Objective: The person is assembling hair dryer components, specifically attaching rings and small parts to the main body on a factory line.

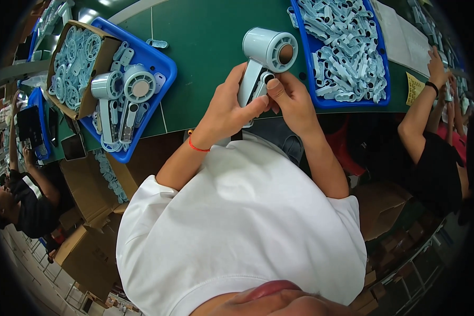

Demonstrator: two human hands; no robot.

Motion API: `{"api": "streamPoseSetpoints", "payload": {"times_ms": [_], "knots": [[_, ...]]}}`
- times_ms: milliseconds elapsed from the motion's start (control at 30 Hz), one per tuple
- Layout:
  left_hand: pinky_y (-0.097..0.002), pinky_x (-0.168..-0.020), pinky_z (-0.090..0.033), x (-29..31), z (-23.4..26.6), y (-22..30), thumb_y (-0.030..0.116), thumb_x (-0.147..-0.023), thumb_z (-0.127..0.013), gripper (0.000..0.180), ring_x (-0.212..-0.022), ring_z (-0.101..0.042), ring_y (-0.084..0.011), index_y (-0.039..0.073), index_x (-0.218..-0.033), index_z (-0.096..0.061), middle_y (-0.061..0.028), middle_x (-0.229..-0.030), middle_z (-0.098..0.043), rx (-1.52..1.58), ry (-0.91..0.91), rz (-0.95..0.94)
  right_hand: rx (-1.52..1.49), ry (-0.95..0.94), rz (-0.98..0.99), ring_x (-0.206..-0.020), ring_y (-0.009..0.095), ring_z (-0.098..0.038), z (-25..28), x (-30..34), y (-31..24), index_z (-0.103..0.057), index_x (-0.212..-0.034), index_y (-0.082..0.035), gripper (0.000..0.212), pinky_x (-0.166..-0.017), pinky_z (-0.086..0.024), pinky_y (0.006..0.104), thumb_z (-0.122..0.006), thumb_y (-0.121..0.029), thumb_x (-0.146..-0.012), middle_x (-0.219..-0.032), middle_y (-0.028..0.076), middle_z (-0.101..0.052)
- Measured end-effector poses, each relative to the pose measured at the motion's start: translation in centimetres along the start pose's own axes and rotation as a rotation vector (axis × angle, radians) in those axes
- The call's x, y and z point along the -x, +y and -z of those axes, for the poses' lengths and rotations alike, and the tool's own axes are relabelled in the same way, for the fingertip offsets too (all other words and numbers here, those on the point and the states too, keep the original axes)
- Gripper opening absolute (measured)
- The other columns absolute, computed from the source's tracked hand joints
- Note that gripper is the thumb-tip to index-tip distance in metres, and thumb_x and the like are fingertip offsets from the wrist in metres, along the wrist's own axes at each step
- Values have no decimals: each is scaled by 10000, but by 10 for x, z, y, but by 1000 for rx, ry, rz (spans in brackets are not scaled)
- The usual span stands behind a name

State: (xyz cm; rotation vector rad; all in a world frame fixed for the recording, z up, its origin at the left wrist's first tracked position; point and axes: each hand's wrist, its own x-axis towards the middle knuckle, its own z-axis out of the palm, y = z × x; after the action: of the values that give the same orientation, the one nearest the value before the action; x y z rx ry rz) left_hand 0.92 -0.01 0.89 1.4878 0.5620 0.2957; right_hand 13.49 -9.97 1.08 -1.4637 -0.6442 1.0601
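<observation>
A pale blue handheld fan (271, 50) with a round barrel-like head is held up over the near edge of the green table. Its handle lies in my left hand (229, 105), the fingers wrapped round it and the thumb along its front. My right hand (296, 102) closes on the handle's other side, its thumb pressing near a small dark round opening just below the head. Part of the handle is covered by my fingers. To the left, two similar fans (140, 87) lie in a blue tray (166, 63).
A cardboard box (106, 55) of ring-shaped pale blue parts rests on the left tray. Small elongated parts (347, 73) fill a blue bin (353, 104) at the right. One loose part (157, 43) lies on the table. Co-workers sit on both sides, one arm (418, 118) near white sheets (405, 39).
</observation>
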Motion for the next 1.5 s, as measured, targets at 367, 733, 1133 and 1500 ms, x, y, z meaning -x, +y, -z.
{"api": "streamPoseSetpoints", "payload": {"times_ms": [367,733,1133,1500], "knots": [[-367,-907,-383,-1,3,-9,209,-786,-621,727,-1061,-466,-303,-39,-1350,-235,-212,-1185,-429,-109,-43,-298,-199,-76,372,-1172,238,-456,-27,0,14,-315,-1336,-14,693,-985,-362,340,-668,-327,-828,-1226,135,-484],[-257,-549,-446,30,12,-28,-113,-712,-476,272,-547,-528,-154,-15,-918,-625,-36,-602,-536,-268,249,-537,498,10,700,-647,160,-537,-20,-41,14,-575,-891,-64,194,-585,-445,305,-706,-142,-772,-819,28,-564],[-443,-892,-368,23,8,28,96,-634,-680,302,-1010,-530,-232,88,-932,-639,-18,-967,-568,-1173,458,-854,1045,-73,804,-1046,272,-497,-32,-34,1,-441,-1198,-54,597,-902,-379,391,-717,-99,-670,-1061,101,-542],[-460,-837,-371,6,22,6,263,-604,-770,525,-1045,-453,-275,125,-1076,-585,29,-1074,-533,-1334,372,-478,872,-130,603,-1111,285,-475,3,-28,7,-518,-1225,-57,487,-948,-353,374,-647,-116,-759,-1212,103,-533]]}}
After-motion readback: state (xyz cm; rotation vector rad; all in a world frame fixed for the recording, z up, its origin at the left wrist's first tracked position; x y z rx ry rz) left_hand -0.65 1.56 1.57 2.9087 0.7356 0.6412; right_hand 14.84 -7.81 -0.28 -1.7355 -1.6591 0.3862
